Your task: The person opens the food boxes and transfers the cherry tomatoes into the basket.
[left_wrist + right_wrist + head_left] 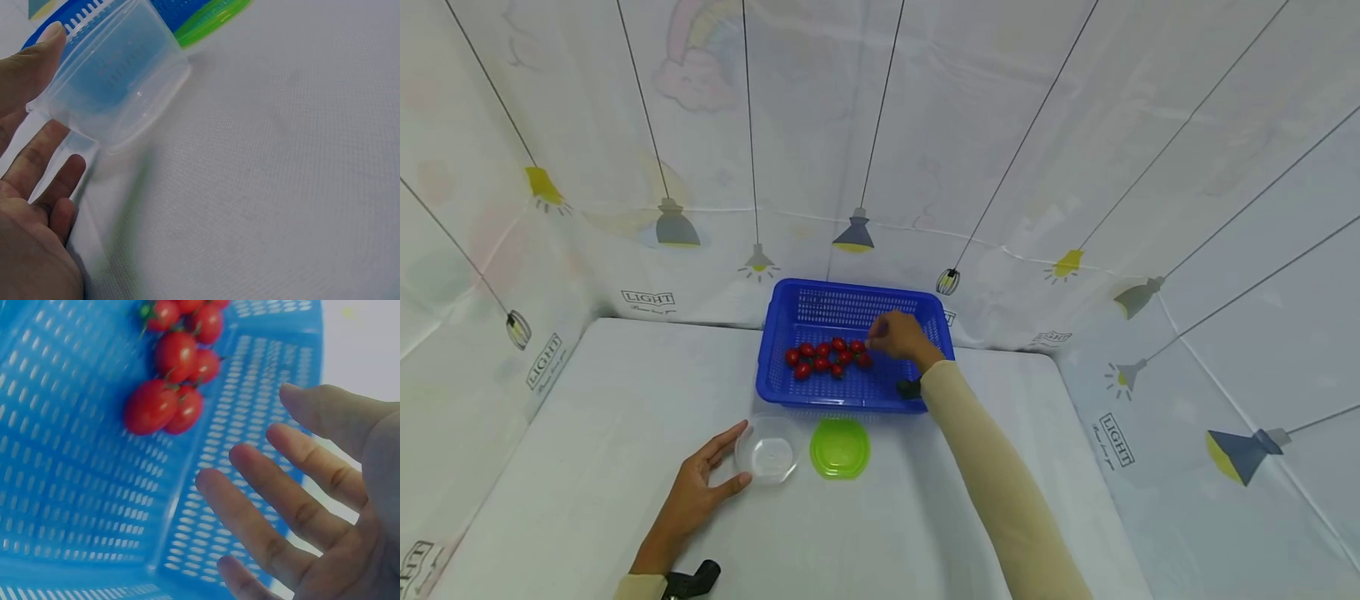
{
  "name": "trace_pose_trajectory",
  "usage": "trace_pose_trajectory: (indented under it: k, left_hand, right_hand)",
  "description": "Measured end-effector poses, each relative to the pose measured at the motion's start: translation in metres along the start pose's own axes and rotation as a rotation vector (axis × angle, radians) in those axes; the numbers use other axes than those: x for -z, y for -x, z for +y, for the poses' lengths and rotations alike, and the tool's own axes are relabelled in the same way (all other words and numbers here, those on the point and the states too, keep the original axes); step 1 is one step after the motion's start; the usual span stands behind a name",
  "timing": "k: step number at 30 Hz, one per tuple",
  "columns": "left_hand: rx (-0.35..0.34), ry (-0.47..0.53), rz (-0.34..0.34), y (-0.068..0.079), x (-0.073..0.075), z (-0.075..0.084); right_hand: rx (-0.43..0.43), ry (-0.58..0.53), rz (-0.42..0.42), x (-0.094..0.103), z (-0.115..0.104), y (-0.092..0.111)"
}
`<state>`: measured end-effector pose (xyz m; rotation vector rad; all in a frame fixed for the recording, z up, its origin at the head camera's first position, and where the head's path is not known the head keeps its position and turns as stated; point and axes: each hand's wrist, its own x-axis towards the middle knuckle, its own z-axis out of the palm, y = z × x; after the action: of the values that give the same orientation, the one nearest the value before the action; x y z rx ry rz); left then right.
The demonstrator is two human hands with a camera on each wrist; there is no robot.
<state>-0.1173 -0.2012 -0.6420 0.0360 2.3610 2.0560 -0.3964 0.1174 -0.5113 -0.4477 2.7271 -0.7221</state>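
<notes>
A blue plastic basket (857, 300) with slotted walls holds several red cherry tomatoes (822, 364), bunched toward its left half. My right hand (898, 336) hovers inside the basket just right of the tomatoes. In the right wrist view its fingers (256, 519) are extended and apart, with nothing between them. On the left, a clear plastic container (767, 450) stands in front of the basket. My left hand (700, 483) holds that container from its left side, thumb and fingers spread around its wall and rim. Nothing shows inside the container (125, 87).
A green lid (839, 448) lies on the white table (625, 392), just right of the container and in front of the basket. White sheets printed with hanging lamps (854, 233) rise behind the table and on both sides. The basket stands close to the back sheet.
</notes>
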Motion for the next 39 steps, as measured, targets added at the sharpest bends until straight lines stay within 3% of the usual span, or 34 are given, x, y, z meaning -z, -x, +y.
trace_pose_trajectory:
  k: [6,11,19,29,39]
  left_hand:
    - [-0.002,0.027,-0.006,-0.001,0.001,-0.001]
    - [0.002,-0.013,0.003,-0.001,0.002,-0.003]
    - [0.012,-0.068,0.052,0.0,0.006,0.0]
    - [0.015,-0.275,0.13,-0.006,0.009,0.019]
    - [-0.138,-0.678,0.292,-0.016,0.0,0.052]
  right_hand:
    - [0.045,-0.009,0.063,0.007,-0.013,0.023]
    - [0.091,-0.032,0.121,0.01,-0.025,0.05]
    - [0.079,-0.006,0.214,0.0,-0.036,0.093]
    - [0.099,-0.016,0.336,-0.027,-0.036,0.132]
    - [0.129,0.009,0.384,-0.048,-0.035,0.148]
